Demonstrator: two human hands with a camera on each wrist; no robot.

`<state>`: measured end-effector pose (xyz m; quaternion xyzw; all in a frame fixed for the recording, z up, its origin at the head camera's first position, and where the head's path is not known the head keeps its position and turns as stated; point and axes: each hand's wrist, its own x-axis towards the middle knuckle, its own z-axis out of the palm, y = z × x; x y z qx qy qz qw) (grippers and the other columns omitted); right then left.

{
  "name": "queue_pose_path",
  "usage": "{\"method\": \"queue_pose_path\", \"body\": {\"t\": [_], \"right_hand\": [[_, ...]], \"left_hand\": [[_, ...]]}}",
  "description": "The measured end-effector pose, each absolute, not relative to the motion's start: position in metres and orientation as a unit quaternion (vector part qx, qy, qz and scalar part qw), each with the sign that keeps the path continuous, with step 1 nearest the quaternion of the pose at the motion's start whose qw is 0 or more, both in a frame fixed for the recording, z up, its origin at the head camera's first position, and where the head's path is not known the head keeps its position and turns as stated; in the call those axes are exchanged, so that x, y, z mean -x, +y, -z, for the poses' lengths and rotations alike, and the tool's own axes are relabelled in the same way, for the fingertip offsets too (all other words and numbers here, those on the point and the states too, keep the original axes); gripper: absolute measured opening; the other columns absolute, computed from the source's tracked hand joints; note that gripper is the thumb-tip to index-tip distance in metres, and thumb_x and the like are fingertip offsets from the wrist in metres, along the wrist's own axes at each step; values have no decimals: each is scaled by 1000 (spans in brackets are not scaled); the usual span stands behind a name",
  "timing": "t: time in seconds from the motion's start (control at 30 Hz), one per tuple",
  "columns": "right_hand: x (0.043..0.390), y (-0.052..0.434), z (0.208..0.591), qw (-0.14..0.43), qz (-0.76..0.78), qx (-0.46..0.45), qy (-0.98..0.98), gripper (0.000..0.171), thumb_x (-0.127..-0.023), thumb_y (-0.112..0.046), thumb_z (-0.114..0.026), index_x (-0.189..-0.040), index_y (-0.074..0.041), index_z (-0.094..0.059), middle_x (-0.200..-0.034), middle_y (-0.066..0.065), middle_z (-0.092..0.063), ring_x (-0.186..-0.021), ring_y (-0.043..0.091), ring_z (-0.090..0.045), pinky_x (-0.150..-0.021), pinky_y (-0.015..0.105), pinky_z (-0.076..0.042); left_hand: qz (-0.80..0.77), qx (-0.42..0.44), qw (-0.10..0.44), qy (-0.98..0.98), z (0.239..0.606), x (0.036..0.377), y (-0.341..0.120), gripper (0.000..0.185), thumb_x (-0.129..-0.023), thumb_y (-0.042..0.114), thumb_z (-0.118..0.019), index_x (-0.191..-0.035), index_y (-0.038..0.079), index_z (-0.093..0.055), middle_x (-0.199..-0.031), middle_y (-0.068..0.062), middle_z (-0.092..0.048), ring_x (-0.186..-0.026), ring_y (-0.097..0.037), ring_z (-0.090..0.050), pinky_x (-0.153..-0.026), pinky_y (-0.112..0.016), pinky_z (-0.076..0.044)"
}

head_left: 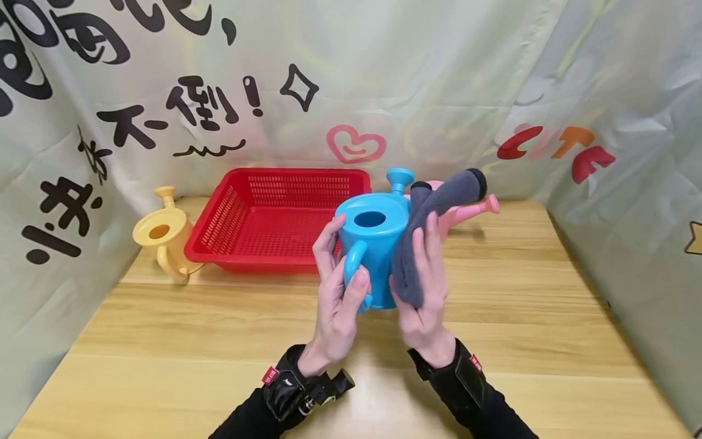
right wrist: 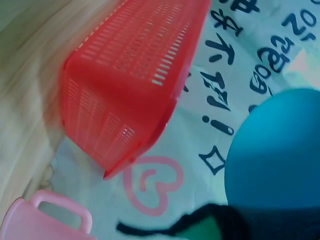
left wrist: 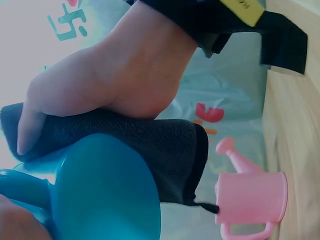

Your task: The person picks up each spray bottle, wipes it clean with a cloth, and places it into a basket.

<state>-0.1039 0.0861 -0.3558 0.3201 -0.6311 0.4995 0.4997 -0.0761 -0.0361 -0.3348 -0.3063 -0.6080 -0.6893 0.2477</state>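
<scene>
A blue watering can [head_left: 381, 262] is held up over the table, its round top opening facing the head camera. My left hand [head_left: 336, 299] grips it at the handle side, with the thumb by the handle and the fingers along the body. Against the can's right side, my right hand [head_left: 426, 286] holds a dark grey cloth [head_left: 404, 274], whose black-edged end sticks out past the fingertips. In the left wrist view the folded cloth [left wrist: 135, 137] lies between the right hand and the can's rounded blue surface [left wrist: 107, 190]. The right wrist view shows only the can's side [right wrist: 275, 155] and a black cloth loop.
A red perforated basket [head_left: 269, 265] stands behind the hands. Left of it is a yellow watering can [head_left: 164, 230]. A pink watering can [head_left: 471, 211] stands behind the cloth, partly hidden. Printed curtains [head_left: 450, 91] enclose the wooden table [head_left: 537, 317] at the back and sides.
</scene>
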Motion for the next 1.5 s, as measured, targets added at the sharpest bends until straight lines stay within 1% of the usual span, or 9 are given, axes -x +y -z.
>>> {"method": "queue_pose_path", "body": {"t": [0.27,0.47,0.6,0.8,0.9,1.0,1.13,1.23,1.5], "right_hand": [[100,72,363,578,-378,-348,-634,47,-97,-21,-45,-137,-4,-61,-156,10,-46,-152,41,-29,-126,58,-19],[102,75,362,572,-377,-358,-634,47,-98,-24,-44,-136,-3,-61,-155,10,-47,-151,42,-30,-125,58,-21],[104,78,359,556,-410,-358,-628,50,-100,-31,-44,-139,-4,-59,-156,10,-46,-152,42,-30,-125,55,-24],[101,88,354,457,-523,-340,-634,49,-101,-26,-50,-148,-14,-50,-163,2,-37,-155,28,-28,-127,44,-25],[100,92,351,424,-558,-332,-632,51,-100,-19,-52,-150,-17,-47,-164,1,-35,-154,26,-30,-126,41,-28],[100,91,351,442,-540,-331,-635,50,-99,-20,-51,-149,-14,-49,-163,3,-36,-154,28,-30,-125,43,-29],[101,86,352,505,-460,-338,-647,50,-98,-25,-48,-145,-9,-54,-160,6,-41,-154,37,-28,-126,53,-23],[102,82,354,528,-425,-345,-649,48,-98,-25,-47,-142,-8,-57,-158,8,-44,-153,41,-27,-126,59,-18],[103,88,353,477,-489,-351,-641,48,-100,-28,-48,-146,-12,-53,-160,3,-41,-155,31,-28,-128,51,-19]], "left_hand": [[689,309,259,-602,334,79,-38,37,-103,19,-49,-119,-12,-60,-158,-19,-15,-150,-35,-19,-118,-38,-40],[690,307,256,-603,334,79,-38,39,-104,20,-49,-122,-13,-60,-159,-17,-14,-150,-35,-17,-119,-40,-37],[691,307,251,-604,334,79,-37,36,-104,21,-50,-113,-12,-62,-159,-17,-14,-150,-34,-18,-117,-39,-41],[690,302,242,-611,334,78,-36,37,-104,25,-51,-110,-10,-62,-158,-17,-15,-149,-36,-21,-111,-38,-48],[686,302,242,-617,334,78,-35,35,-104,26,-51,-97,-6,-61,-158,-18,-16,-148,-39,-22,-110,-39,-49],[685,304,242,-617,335,78,-34,33,-104,25,-50,-99,-6,-61,-158,-18,-16,-148,-38,-22,-111,-39,-48],[692,307,237,-609,334,78,-35,38,-104,22,-50,-122,-10,-60,-158,-16,-14,-149,-33,-21,-113,-37,-46],[694,309,238,-605,334,78,-35,39,-103,20,-50,-125,-11,-59,-159,-16,-13,-150,-33,-20,-115,-37,-43],[690,302,237,-613,334,78,-36,38,-104,23,-51,-118,-10,-61,-158,-16,-15,-149,-32,-21,-112,-36,-47]]}}
